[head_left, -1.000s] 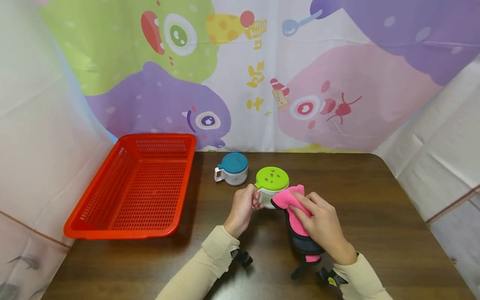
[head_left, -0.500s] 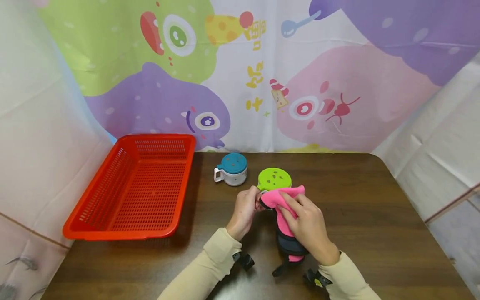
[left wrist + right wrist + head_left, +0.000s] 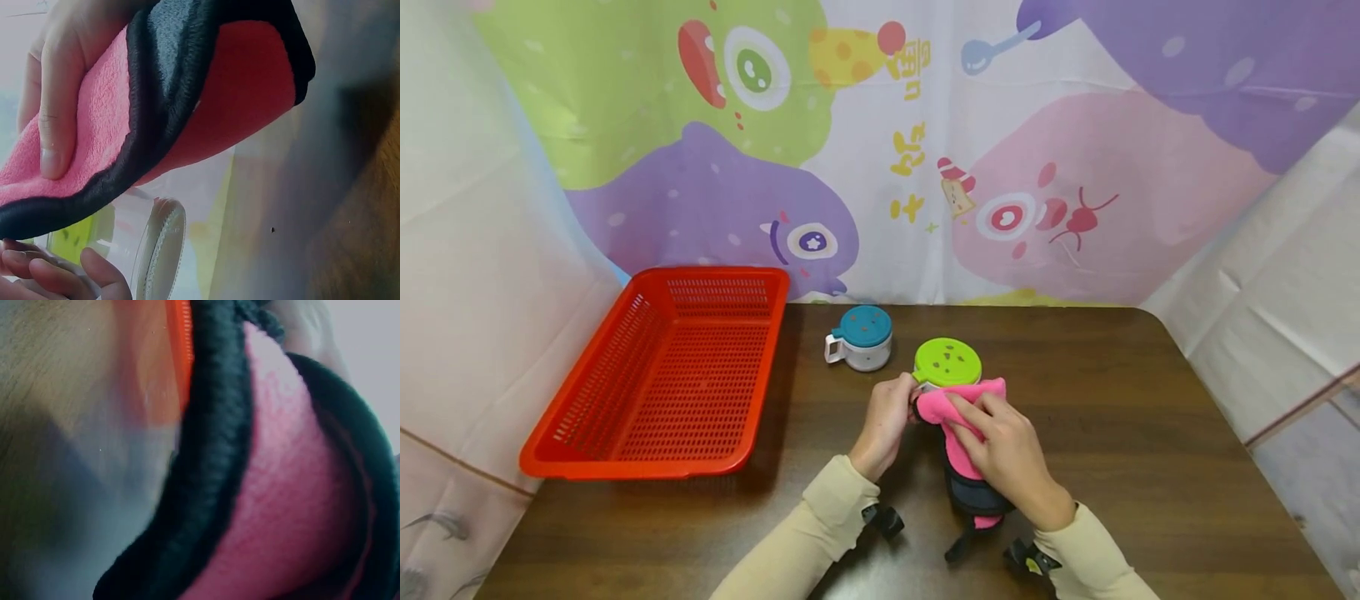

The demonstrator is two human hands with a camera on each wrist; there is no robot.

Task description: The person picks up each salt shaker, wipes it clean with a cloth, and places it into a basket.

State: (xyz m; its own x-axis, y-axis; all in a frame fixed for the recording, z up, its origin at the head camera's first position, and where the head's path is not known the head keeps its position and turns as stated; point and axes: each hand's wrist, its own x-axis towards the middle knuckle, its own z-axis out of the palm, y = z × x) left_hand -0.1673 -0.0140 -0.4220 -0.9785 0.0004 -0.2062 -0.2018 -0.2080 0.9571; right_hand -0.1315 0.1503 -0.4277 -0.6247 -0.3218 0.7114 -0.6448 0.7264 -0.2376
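Observation:
A mug (image 3: 947, 362) with a lime-green, dark-spotted lid stands near the middle of the table. My left hand (image 3: 882, 429) holds it by the handle side, fingers curled; the handle itself is mostly hidden. A folded pink cloth (image 3: 961, 454) with a grey back and black edging is pinched in my right hand (image 3: 1017, 460). Its top part lies against the near side of the mug and covers most of the body. In the left wrist view the cloth (image 3: 244, 87) hangs over the pale mug body (image 3: 165, 250). The right wrist view is filled mainly by the cloth (image 3: 281, 487).
A second lidded mug (image 3: 865, 337), white with a teal lid, stands just behind and left of my hands. At the left is a red slotted plastic basket (image 3: 748, 433) with nothing seen inside. A cartoon-printed curtain (image 3: 925, 250) hangs behind the brown table (image 3: 1150, 433).
My right hand has moved left with the cloth, across the mug's front towards the handle side, and now covers more of the mug. My left hand has kept its hold.

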